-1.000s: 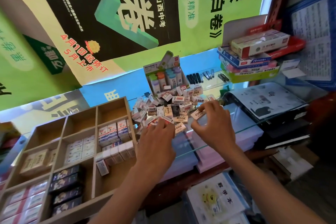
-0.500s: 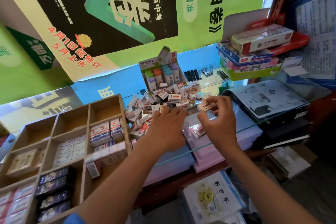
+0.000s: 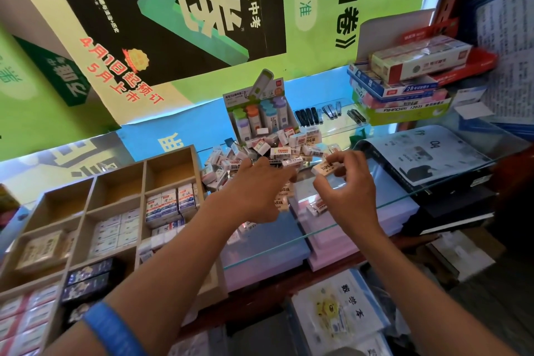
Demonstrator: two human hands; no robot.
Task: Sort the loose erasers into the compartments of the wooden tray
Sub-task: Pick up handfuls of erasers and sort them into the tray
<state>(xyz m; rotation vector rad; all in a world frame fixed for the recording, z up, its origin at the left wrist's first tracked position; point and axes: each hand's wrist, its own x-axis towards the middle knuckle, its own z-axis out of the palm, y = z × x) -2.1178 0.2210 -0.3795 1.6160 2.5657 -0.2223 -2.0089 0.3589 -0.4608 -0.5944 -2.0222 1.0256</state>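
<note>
1. Since 1 s ago both hands went further back into the eraser pile [image 3: 277, 150], and the cam view slid so the wooden tray [image 3: 170, 157] sits lower-left, partly cut by the frame edge.
2. Big green and black posters [image 3: 161, 9] fill the wall behind; a blue strip runs under them.
3. Glass counter [image 3: 332, 230] carries the pile; pink and lilac paper stacks [image 3: 361, 251] show through it. Its front edge runs across betw. the wrists and the pile.
4. Wooden tray stands left of the pile, just beside it. Back row compartments bare; mid ones hold blue-white eraser packs [image 3: 170, 204]; front ones hold dark packs [image 3: 86, 277] and pale ones.
5. Stacked boxes [image 3: 419, 66] far right, on a green carton; printed sheet [image 3: 424, 153] below them on a dark stack.
6. Display box of coloured tubes [image 3: 260, 113] stands right behind the pile; row of small dark clips [image 3: 309, 117] beside it.
7. Left hand [image 3: 254, 191] reaches palm-down onto the pile, fingers stretched over loose erasers. Can't tell if it grasps one, fingertips hidden. Blue band [image 3: 112, 329] on that forearm.
8. Right hand [image 3: 346, 191] pinches one pale eraser [image 3: 326, 167] betw. thumb and fingertips, held just above the pile's right edge.
</note>
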